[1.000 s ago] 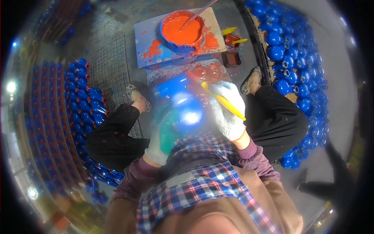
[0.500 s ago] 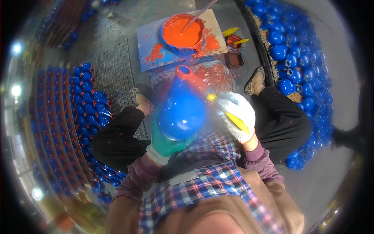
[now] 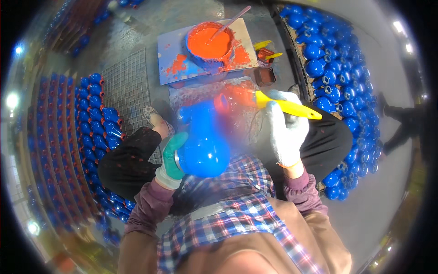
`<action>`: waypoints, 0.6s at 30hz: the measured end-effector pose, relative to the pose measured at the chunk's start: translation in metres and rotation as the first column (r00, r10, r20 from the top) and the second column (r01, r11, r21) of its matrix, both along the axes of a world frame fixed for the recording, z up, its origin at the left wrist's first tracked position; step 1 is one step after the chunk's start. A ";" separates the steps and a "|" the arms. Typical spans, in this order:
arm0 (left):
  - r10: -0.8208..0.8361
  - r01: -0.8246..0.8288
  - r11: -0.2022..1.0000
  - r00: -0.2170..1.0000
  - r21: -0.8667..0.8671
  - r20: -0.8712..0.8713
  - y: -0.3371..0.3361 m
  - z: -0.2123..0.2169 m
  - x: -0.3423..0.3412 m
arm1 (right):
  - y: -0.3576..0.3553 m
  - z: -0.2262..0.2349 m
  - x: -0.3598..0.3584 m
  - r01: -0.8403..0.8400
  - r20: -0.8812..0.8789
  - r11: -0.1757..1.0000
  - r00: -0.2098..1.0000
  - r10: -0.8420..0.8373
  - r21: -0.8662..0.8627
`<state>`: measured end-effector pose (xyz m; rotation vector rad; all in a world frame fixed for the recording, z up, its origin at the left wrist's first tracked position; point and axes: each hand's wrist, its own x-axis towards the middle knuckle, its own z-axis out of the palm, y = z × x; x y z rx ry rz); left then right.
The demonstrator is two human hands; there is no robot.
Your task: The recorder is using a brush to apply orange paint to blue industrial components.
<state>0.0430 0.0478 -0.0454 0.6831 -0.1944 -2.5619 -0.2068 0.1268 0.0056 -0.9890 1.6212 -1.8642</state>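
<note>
My left hand [image 3: 171,155], in a green and white glove, grips the side of a glossy blue pear-shaped piece [image 3: 205,155]. Its rounded body points toward me, and a blurred red ring marks the narrower far end. In my white-gloved right hand [image 3: 290,132] is a paintbrush [image 3: 294,107] with a yellow handle. The brush's red bristles point left, close to the red ring; motion blur hides whether they touch. Beyond both hands, a bucket [image 3: 188,45] of orange-red paint holds a stick [image 3: 233,19] leaning to the right.
Under the bucket lies a paint-spattered board [image 3: 166,71]. Yellow-handled brushes [image 3: 262,44] and a small dark square container [image 3: 265,76] sit to its right. Rows of blue pieces flank me, red-ended on the left [image 3: 96,114], plain on the right [image 3: 315,68]. A wire grid [image 3: 127,77] lies left.
The blue piece has tilted and shifted slightly down and left, its red end swinging right. My right hand has turned the brush so its handle points right and its bristles left.
</note>
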 end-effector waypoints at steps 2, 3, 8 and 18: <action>-0.021 0.033 0.994 0.994 -0.105 0.112 0.002 -0.002 0.002 | -0.005 -0.003 0.006 -0.086 0.068 0.995 0.994 0.088 -0.040; -0.031 0.079 0.976 0.973 -0.203 0.228 0.002 -0.002 0.002 | -0.007 -0.003 0.010 -0.110 0.046 0.992 0.992 0.114 -0.069; 0.000 0.015 0.991 0.993 -0.130 0.114 0.007 0.005 -0.003 | 0.004 0.004 0.014 -0.190 -0.361 0.978 0.921 0.147 -0.086; 0.172 -0.164 0.984 0.971 0.066 -0.164 0.002 -0.010 0.014 | 0.025 -0.006 0.004 0.046 -0.074 0.998 0.996 -0.049 -0.039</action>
